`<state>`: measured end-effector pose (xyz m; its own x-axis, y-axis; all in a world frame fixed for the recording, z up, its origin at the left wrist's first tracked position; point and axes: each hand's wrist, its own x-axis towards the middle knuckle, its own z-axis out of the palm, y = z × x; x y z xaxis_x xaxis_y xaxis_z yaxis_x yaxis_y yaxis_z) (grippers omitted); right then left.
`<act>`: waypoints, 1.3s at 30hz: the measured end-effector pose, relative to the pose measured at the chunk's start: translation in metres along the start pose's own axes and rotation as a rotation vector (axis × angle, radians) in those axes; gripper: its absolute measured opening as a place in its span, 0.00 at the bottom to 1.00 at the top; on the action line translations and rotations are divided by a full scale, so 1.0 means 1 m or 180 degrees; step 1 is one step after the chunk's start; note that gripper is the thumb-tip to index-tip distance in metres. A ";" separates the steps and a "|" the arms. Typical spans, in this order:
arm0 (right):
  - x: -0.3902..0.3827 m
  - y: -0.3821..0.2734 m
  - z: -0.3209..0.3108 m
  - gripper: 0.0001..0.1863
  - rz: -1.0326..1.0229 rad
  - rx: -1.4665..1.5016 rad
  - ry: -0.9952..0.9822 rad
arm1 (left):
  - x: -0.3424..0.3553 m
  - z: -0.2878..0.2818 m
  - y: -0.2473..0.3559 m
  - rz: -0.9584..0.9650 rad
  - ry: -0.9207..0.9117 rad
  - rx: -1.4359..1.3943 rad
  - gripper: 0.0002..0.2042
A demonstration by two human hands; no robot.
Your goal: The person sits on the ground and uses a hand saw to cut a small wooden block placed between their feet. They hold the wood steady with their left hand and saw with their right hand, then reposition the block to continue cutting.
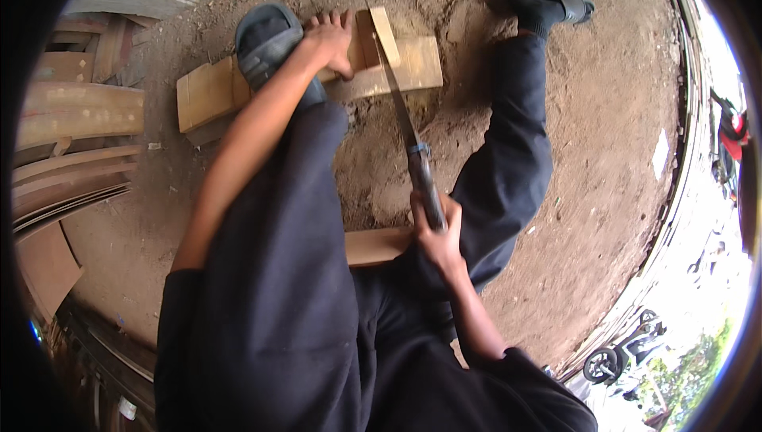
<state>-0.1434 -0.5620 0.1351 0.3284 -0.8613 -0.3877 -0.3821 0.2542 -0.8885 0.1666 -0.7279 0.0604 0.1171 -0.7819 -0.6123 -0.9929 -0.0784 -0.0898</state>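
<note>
My right hand (439,229) is closed round the dark handle of a handsaw (403,114). Its narrow blade points away from me and lies along the near side of a light wooden strip (384,35). My left hand (327,41) is spread, fingers stretched out, on a piece of wood just left of the blade. Beneath these pieces a thicker wooden plank (421,65) lies across the dirt. My left foot in a grey sandal (270,43) presses on the wood beside that hand. Whether the teeth are sunk into the wood, I cannot tell.
Stacked boards (79,114) fill the left side. Another wooden piece (377,245) lies near me, between my legs. My right foot in a dark sandal (567,5) rests on the dirt ground (603,130). A motorcycle (607,364) stands at the lower right.
</note>
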 end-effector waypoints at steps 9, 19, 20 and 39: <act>0.039 -0.001 0.026 0.07 -0.0400 -0.0172 0.0233 | 0.003 0.006 0.000 0.0062 0.0040 -0.0053 0.67; 0.082 -0.016 0.044 0.06 -0.0016 0.0361 0.0223 | 0.007 0.006 0.001 0.0089 0.0118 -0.0062 0.66; 0.070 -0.008 0.040 0.06 -0.0188 0.0161 0.0250 | 0.004 0.007 -0.001 0.0082 0.0109 -0.0057 0.67; 0.008 0.007 0.013 0.06 -0.0141 0.0146 0.0094 | 0.005 0.011 -0.006 0.0032 0.0203 0.0003 0.66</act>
<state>-0.1320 -0.5608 0.1228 0.3180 -0.8847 -0.3409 -0.3275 0.2350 -0.9152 0.1733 -0.7240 0.0490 0.1054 -0.8205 -0.5619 -0.9940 -0.0697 -0.0845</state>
